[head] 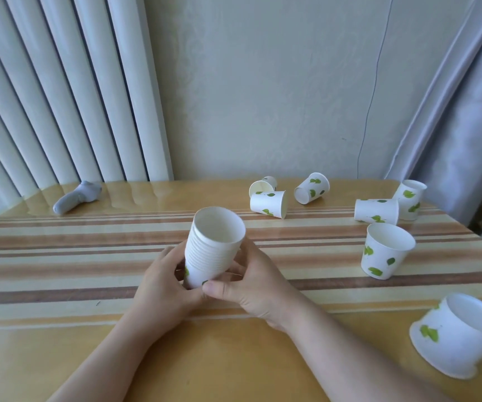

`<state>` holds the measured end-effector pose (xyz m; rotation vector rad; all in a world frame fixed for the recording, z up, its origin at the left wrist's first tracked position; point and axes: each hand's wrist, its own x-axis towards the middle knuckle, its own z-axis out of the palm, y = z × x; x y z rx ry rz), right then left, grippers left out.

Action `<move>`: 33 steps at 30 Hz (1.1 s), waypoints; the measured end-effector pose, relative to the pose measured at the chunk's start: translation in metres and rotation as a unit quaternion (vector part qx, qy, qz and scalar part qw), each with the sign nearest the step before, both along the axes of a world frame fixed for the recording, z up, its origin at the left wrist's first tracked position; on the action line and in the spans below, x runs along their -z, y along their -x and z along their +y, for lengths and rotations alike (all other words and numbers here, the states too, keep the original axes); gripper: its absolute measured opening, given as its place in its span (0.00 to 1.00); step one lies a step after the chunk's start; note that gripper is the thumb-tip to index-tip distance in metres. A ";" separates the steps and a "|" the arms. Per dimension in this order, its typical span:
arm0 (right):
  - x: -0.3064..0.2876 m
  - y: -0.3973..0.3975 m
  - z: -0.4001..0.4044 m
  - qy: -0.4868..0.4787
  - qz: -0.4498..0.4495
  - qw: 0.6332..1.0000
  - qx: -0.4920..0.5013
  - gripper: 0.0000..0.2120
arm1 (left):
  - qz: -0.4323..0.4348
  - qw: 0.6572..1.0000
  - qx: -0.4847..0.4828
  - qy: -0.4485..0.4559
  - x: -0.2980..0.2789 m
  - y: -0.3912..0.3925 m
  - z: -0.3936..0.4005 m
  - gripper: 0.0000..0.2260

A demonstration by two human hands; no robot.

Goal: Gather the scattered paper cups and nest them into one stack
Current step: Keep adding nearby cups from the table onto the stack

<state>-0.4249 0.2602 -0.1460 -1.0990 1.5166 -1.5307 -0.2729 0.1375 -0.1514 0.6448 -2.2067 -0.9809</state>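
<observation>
A stack of several nested white paper cups with green leaf prints (213,245) stands tilted, mouth up, at the table's middle. My left hand (163,281) grips its base from the left and my right hand (248,281) grips it from the right. Loose cups lie around: one on its side (268,203) with another behind it (262,186), a tipped one (311,188), one lying (376,211), one upside down behind it (409,198), one upright (386,250), and one on its side at the near right (456,333).
The striped wooden table (60,256) carries a grey handheld device (78,196) at the far left. A radiator stands behind on the left, a curtain (460,111) hangs at the right, and the table's right edge lies close to the far cups.
</observation>
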 end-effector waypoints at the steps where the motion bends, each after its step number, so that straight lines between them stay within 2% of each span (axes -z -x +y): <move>1: 0.002 0.000 -0.002 -0.007 0.017 1.000 0.011 0.35 | -0.003 1.000 0.006 -0.006 -0.001 -0.001 0.002 0.29; 4: 0.000 0.009 0.000 -0.018 0.044 0.998 0.039 0.34 | -0.020 0.999 0.027 -0.038 -0.004 -0.007 0.005 0.40; 6: -0.006 0.024 0.008 -0.006 0.041 0.997 0.065 0.33 | -0.059 0.998 0.015 -0.019 -0.004 -0.008 0.010 0.42; 7: -0.008 0.035 0.013 0.006 0.036 0.996 0.084 0.33 | -0.075 0.997 -0.001 0.002 -0.003 -0.007 0.012 0.38; 9: -0.015 0.056 0.024 0.023 0.038 0.993 0.112 0.31 | -0.111 0.992 -0.024 0.051 0.000 -0.002 0.013 0.23; 11: -0.017 0.071 0.032 0.015 0.071 0.990 0.119 0.29 | -0.176 0.980 -0.016 0.093 0.000 0.003 0.011 0.13; 14: -0.011 0.076 0.033 -0.026 0.103 0.986 0.127 0.29 | -0.306 0.950 0.045 0.050 -0.020 0.012 0.008 0.13; 16: -0.006 0.077 0.033 -0.034 0.110 0.985 0.126 0.26 | -0.403 0.910 0.100 0.000 -0.046 0.024 0.003 0.16; 18: -0.004 0.078 0.034 -0.040 0.103 0.986 0.127 0.27 | -0.461 0.879 0.126 0.007 -0.069 0.047 -0.008 0.15; 19: -0.003 0.079 0.034 -0.043 0.091 0.986 0.129 0.28 | -0.459 0.879 0.123 0.024 -0.075 0.064 -0.017 0.14; 21: 0.000 0.080 0.033 -0.051 0.068 0.988 0.129 0.29 | -0.416 0.903 0.079 0.075 -0.075 0.102 -0.034 0.17; 23: 0.002 0.079 0.033 -0.064 0.055 0.988 0.130 0.28 | -0.341 0.922 0.029 0.178 -0.070 0.142 -0.046 0.25; 25: 0.003 0.078 0.032 -0.069 0.060 0.987 0.133 0.28 | -0.316 0.911 0.026 0.264 -0.065 0.174 -0.050 0.37; 26: 0.004 0.078 0.031 -0.068 0.062 0.986 0.138 0.29 | -0.333 0.894 0.039 0.298 -0.063 0.188 -0.050 0.39; 29: 0.004 0.080 0.029 -0.062 0.050 0.987 0.142 0.31 | -0.406 0.810 0.084 0.415 -0.052 0.214 -0.053 0.32; 30: 0.002 0.081 0.028 -0.057 0.043 0.987 0.141 0.32 | -0.411 0.792 0.085 0.443 -0.051 0.219 -0.053 0.29; 33: -0.001 0.084 0.026 -0.059 0.039 0.987 0.142 0.31 | -0.374 0.785 0.085 0.487 -0.055 0.225 -0.054 0.16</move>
